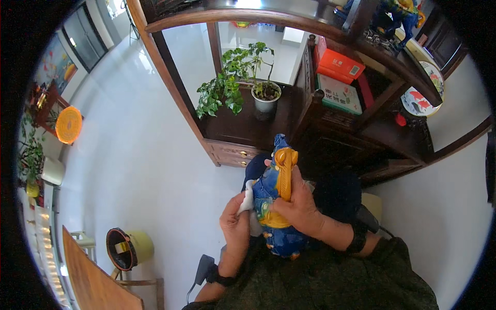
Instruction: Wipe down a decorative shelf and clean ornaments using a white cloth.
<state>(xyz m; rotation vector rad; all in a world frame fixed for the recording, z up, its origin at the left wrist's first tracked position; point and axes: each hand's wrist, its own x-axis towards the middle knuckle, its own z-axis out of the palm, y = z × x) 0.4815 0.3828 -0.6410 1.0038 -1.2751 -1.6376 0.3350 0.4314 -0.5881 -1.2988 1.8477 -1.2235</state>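
Note:
A blue glazed ceramic animal figurine [267,186] with yellow parts is held over my lap, tilted lengthwise away from me. My right hand [300,205] grips it from the right side, thumb across its yellow band. In my left hand [235,221], a white cloth or tissue [246,199] is pinched between thumb and fingers and touches the figurine's left side. The figurine's underside is hidden from this angle.
Ahead stands a dark wooden display cabinet [240,131] bearing a potted plant [266,99], red boxes [339,64] and a decorated plate [422,97]. Another blue figurine [399,23] is on its upper shelf. A bin [139,248] and a wooden tabletop [97,275] are at lower left.

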